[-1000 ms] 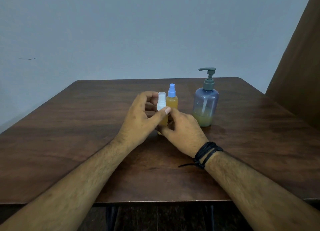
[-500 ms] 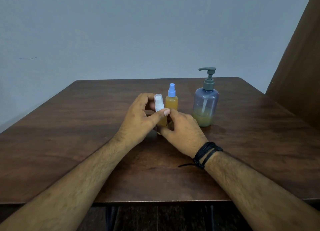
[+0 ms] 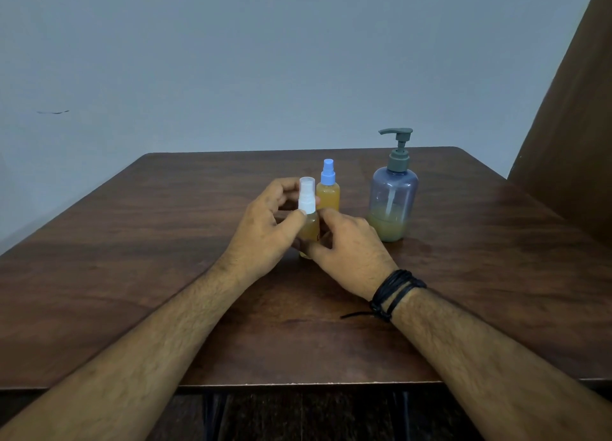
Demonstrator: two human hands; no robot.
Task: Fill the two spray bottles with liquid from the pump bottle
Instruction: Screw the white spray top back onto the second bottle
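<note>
A small spray bottle with a white head and clear cap [image 3: 307, 198] stands on the table, full of amber liquid. My left hand [image 3: 265, 228] pinches its white head with thumb and fingers. My right hand [image 3: 347, 248] grips the bottle's lower body from the right. Just behind stands a second spray bottle with a blue head [image 3: 328, 188], also full of amber liquid, untouched. The blue-tinted pump bottle [image 3: 393, 195] with a grey pump stands to the right, about a quarter full of yellowish liquid.
The dark wooden table [image 3: 165, 258] has its front edge near me. A brown panel [image 3: 576, 135] rises at the right. A pale wall stands behind the table's far edge.
The white spray head tilted left half a second ago and now sits upright on the bottle. Both hands stay around it, fingers slightly shifted.
</note>
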